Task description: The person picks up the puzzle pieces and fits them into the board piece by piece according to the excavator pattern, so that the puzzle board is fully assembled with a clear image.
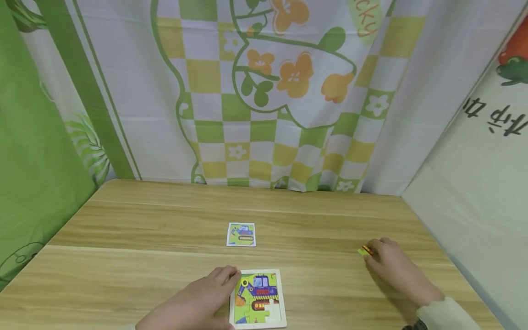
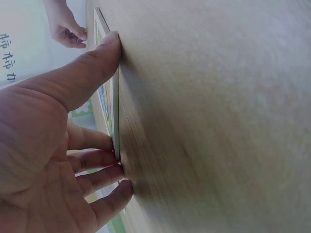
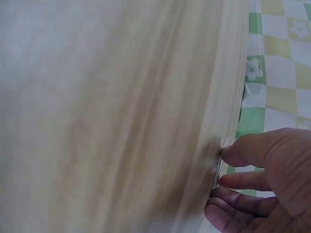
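Note:
A small square jigsaw puzzle (image 1: 264, 291) with a white border shows a purple excavator on green; its lower right corner is a bare white gap. My left hand (image 1: 202, 295) holds the puzzle's left side. In the left wrist view the thumb (image 2: 92, 65) lies on the border and the other fingers touch its edge farther along. Out on the right of the table, my right hand (image 1: 398, 266) pinches a yellow-green puzzle piece (image 1: 364, 250) with an orange and black part. The right wrist view shows that piece only as a thin edge at the fingertips.
Behind the puzzle lies a square picture card (image 1: 241, 234) with the same excavator. Everything lies on a wood-grain table (image 1: 144, 220). A checked, flowered curtain (image 1: 264, 114) hangs along the back edge, with green cloth (image 1: 37, 160) on the left and white cloth (image 1: 474, 183) on the right.

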Action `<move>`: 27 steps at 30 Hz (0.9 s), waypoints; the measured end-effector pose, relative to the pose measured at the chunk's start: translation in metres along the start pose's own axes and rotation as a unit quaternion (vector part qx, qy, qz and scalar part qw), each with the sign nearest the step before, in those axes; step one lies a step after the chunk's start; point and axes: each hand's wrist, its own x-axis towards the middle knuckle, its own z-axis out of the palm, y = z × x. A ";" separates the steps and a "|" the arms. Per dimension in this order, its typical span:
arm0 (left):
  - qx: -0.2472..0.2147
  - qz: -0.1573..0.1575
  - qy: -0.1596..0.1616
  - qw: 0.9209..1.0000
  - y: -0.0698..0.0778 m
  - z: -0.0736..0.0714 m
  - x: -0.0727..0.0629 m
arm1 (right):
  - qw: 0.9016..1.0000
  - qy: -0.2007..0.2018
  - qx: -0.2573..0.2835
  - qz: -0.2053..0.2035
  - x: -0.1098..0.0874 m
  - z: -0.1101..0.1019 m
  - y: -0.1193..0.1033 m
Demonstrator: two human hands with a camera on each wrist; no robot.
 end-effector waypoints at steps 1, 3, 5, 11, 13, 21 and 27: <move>0.002 0.001 0.001 1.000 0.000 0.000 0.000 | 1.000 0.001 -0.001 -0.001 0.000 0.000 0.000; 0.003 0.002 0.003 1.000 -0.001 0.000 0.000 | 1.000 -0.001 -0.001 -0.001 0.001 -0.001 -0.001; 0.005 0.002 0.003 1.000 -0.001 0.000 0.000 | 1.000 -0.001 -0.002 -0.002 0.001 -0.001 0.000; 0.005 0.004 0.003 1.000 -0.002 0.001 0.000 | 1.000 -0.008 0.003 -0.006 0.001 0.000 0.002; 0.004 0.002 0.001 1.000 -0.002 0.001 0.000 | 1.000 -0.014 0.009 -0.002 0.001 -0.001 0.003; 0.003 0.002 0.003 1.000 -0.003 0.003 0.000 | 0.999 -0.027 0.022 0.011 0.003 -0.001 0.006; 0.004 0.005 0.005 1.000 -0.003 0.002 0.000 | 0.999 -0.031 0.031 0.017 0.003 -0.002 0.006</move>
